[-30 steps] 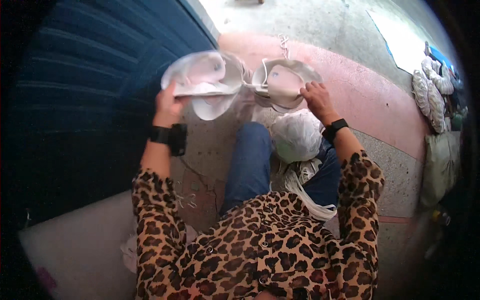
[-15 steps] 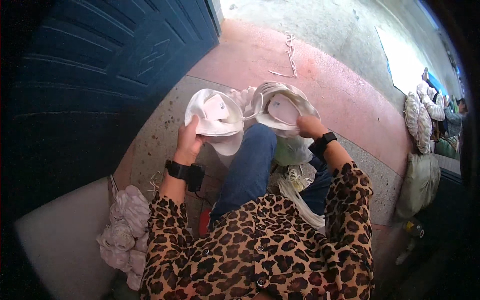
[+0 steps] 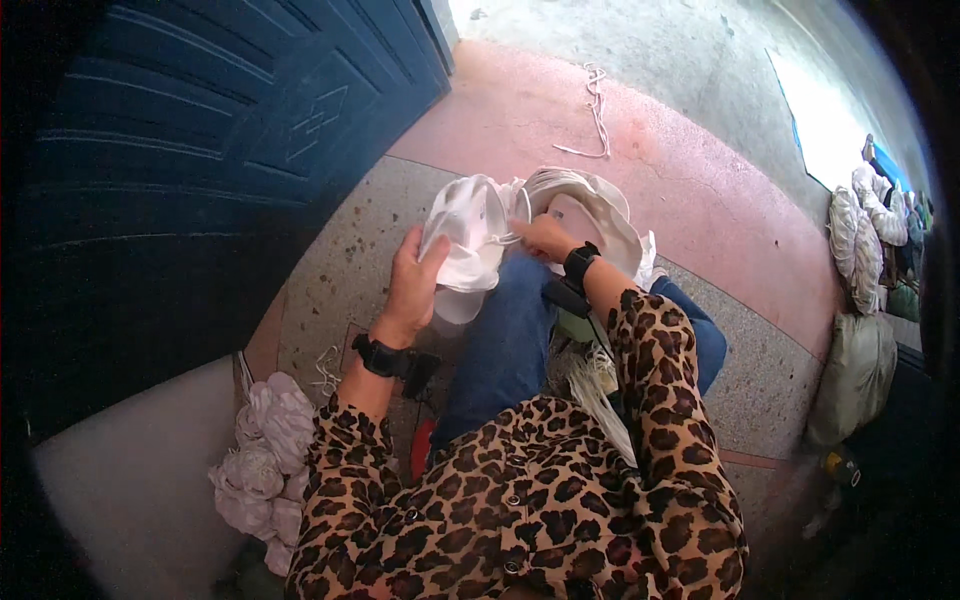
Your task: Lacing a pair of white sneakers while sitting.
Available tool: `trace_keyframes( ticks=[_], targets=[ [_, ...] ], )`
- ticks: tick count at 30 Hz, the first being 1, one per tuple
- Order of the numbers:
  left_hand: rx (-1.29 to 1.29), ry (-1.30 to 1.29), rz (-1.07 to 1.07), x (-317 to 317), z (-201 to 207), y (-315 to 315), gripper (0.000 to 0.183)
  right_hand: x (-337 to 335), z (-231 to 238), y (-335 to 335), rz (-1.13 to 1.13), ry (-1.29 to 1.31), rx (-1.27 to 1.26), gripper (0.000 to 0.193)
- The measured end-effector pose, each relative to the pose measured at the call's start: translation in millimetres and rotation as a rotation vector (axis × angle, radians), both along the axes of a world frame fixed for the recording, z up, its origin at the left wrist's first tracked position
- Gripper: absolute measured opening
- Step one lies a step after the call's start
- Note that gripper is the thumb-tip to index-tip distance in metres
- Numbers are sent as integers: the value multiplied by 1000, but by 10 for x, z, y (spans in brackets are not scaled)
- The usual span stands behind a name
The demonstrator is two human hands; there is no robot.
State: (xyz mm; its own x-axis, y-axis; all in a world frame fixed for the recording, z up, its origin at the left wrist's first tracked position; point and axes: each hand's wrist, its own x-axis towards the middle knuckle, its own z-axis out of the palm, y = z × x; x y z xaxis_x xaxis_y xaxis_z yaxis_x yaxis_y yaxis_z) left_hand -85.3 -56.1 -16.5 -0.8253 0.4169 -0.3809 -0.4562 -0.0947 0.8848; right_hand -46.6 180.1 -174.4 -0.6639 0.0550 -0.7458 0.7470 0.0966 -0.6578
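My left hand [image 3: 412,285] grips the near left edge of a white cloth cap-like piece [image 3: 468,262], thumb on its face and fingers behind it. A pale panel with a small mark shows inside its hollow. White cord [image 3: 503,239] runs from this piece toward a second bundle of nested white cloth pieces [image 3: 592,188], which rests beyond my knees. My right hand [image 3: 548,238] is closed over the near left part of that bundle, fingertips at the cord; it seems to pinch the cord. More pale cloth lies behind, between the two.
A dark blue panelled door [image 3: 250,130] stands at the left. Bunched pale cloth pieces [image 3: 262,455] lie at lower left. A loose white cord [image 3: 598,115] is on the pink floor ahead. White strands [image 3: 600,400] hang by my lap. At right sit a full sack [image 3: 853,380] and white bundles [image 3: 857,240].
My right hand has left the right bundle's right rim and moved left to the cord between the pieces. My left hand has shifted right with its cap-like piece, now tilted more upright.
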Motion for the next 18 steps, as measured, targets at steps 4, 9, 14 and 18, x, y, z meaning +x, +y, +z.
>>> trace_keyframes(
  ticks=[4, 9, 14, 18],
  targets=[
    [-10, 49, -50, -44, 2, -3, 34, 50, -109, 19, -240, 184, -191, 29],
    [6, -49, 54, -65, -84, -106, 36, 174, 21, -39, -480, 308, -631, 20],
    [34, -78, 87, -167, -343, -387, 39, 322, 264, 2, -601, 306, -828, 18],
    [-31, -351, 155, -379, -862, -948, 41, 560, 446, 88, -608, 396, -804, 18]
  ],
)
